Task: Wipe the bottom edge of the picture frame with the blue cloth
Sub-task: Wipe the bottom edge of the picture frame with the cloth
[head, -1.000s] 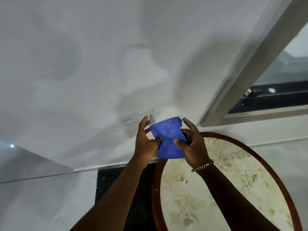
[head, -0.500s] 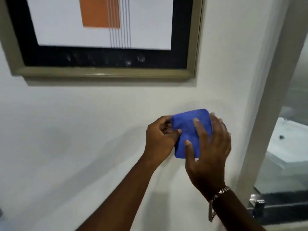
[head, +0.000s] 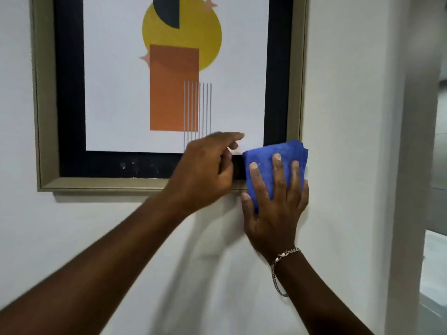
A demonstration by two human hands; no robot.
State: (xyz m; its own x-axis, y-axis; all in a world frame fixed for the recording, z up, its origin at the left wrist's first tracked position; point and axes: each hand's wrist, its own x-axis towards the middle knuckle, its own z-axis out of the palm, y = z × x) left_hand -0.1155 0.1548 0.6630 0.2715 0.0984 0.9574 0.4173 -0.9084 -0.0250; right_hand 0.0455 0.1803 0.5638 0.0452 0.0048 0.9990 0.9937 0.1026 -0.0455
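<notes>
A picture frame (head: pixel 101 184) with a dull gold border and black mat hangs on the white wall, holding an abstract print of a yellow circle and orange rectangle. The folded blue cloth (head: pixel 278 153) lies flat over the frame's bottom right corner. My right hand (head: pixel 275 201) presses on it with spread fingers, a chain bracelet on its wrist. My left hand (head: pixel 205 172) is just left of the cloth, in front of the bottom edge, fingers loosely curled, index finger extended, holding nothing. White specks mark the black mat at the bottom.
A white wall corner or pillar (head: pixel 411 165) runs down the right side, with a glass pane (head: pixel 437 146) beyond it. Bare white wall lies below and left of the frame.
Both hands rose from below the frame to its bottom right corner. My left hand let go of the cloth; my right hand now presses it flat on the frame. The view tilted up.
</notes>
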